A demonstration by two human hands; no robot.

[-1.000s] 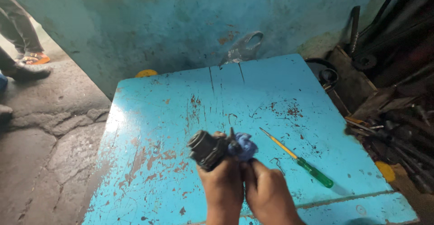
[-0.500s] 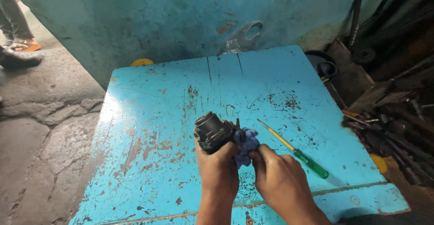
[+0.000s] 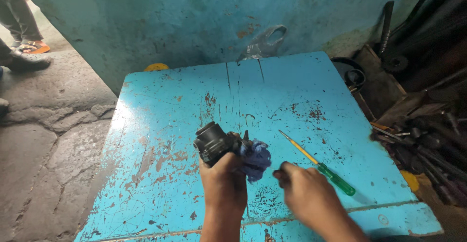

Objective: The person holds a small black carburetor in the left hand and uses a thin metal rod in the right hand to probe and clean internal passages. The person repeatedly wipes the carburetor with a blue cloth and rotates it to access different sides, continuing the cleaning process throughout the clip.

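There, over the middle of the worn blue counter (image 3: pixel 301 91), my left hand (image 3: pixel 224 181) held a black cylindrical part (image 3: pixel 214 142), its round open end tilted up and to the left. My left fingers were closed around its body, and a crumpled blue rag (image 3: pixel 256 158) was pressed against the right side of the part, touching both it and my hand. My right hand (image 3: pixel 304 193) hovered just to the right of the rag, knuckles up, with the fingers loosely curled and gripping nothing; whether a fingertip brushed the cloth I could not tell. Just beyond that hand a screwdriver (image 3: pixel 318 165) with a yellow shaft and a green handle lay flat on the counter, slanting from upper left to lower right. The paint of the counter was chipped and scratched in rusty patches. A crumpled plastic bag (image 3: pixel 265 42) hung against the blue-green wall behind the far edge. To the right of the counter lay a dark heap of metal rods and tools (image 3: pixel 423 130). At the upper left, on the stone floor (image 3: pixel 44 140), another person's feet in sandals (image 3: pixel 29 52) stood well apart from me.
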